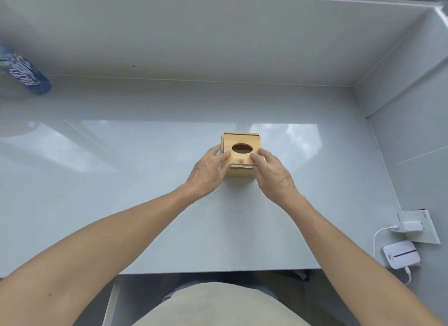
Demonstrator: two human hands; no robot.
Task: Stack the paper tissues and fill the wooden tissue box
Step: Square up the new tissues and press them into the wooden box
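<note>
At table centre, my left hand (210, 171) and right hand (272, 172) rest relaxed fingers on the box (241, 153) lid from 9 and 3 o'clock, likely to slide it.

Tissue box (241, 153) mid-table (145, 204) — bottle (24, 73) far left, charger (401, 254) right
</note>
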